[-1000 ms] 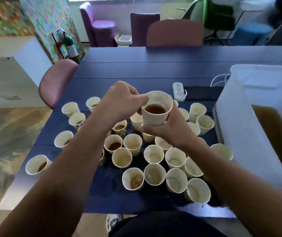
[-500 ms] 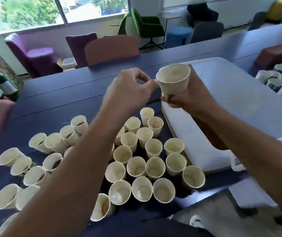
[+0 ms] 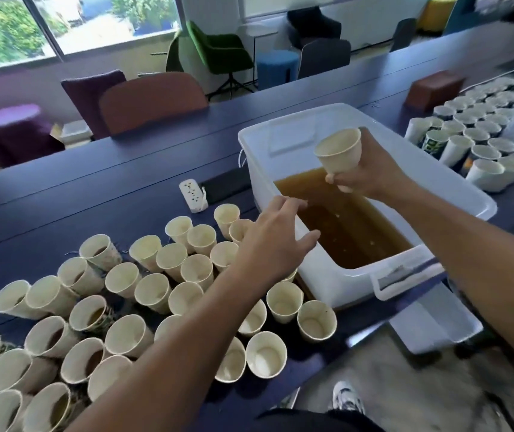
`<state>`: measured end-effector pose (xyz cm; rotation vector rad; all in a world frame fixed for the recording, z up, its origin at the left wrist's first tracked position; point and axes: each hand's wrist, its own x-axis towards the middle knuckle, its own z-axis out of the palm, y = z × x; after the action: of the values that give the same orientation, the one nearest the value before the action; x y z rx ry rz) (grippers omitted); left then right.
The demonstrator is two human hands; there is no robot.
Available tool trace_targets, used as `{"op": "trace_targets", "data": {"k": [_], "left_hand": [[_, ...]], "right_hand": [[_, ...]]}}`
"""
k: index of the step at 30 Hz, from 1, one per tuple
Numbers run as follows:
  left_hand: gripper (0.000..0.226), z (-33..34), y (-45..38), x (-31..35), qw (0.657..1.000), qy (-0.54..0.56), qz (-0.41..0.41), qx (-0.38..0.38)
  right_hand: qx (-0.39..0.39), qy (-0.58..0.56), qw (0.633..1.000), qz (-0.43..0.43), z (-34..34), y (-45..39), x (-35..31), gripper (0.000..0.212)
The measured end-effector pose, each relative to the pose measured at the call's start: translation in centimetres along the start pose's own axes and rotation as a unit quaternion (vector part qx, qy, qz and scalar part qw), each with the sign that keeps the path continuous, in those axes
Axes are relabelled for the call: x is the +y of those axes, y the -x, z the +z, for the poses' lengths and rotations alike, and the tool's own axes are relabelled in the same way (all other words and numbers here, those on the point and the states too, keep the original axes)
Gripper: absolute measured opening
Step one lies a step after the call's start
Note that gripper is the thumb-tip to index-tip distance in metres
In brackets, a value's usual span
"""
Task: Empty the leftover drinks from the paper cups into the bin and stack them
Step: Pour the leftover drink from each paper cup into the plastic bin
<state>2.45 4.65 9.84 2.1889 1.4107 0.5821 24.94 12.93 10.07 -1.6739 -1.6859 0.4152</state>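
right hand [image 3: 371, 173]: grips paper cup [image 3: 338, 150] low on its wall, near the base
cup: over the bin [image 3: 405, 263], above the brown liquid [image 3: 349, 226]; mouth up, tipped toward the left, axis near upright
contents: can't tell
left hand [image 3: 276, 241]: fingers spread, holding nothing, at the bin's near-left wall
key relation: cup already over the bin; right hand has it, pour likely needs only a wrist tilt
cups on table [image 3: 152, 291]: left of bin, under left arm, some with drink left
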Motion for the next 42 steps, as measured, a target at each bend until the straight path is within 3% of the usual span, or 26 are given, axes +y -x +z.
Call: {"op": "trace_targets", "data": {"k": [9,25,42], "left_hand": [[0.096,2.2,0.7,-1.5,0.995,-0.063,-0.031,-0.069],[0.096,1.3,0.5,-0.7,0.988,-0.088,-0.093,-0.091],[0.097,1.4,0.4,-0.5,0.987,-0.097,-0.09,-0.096]], "right_hand": [[-0.014,0.021,0.998,0.054,2.2,1.0,2.1,0.072],[-0.085,0.129,0.987,0.034,3.4,2.1,0.7,0.065],[-0.071,0.22,0.973,0.002,3.8,1.4,1.5,0.062]]}}
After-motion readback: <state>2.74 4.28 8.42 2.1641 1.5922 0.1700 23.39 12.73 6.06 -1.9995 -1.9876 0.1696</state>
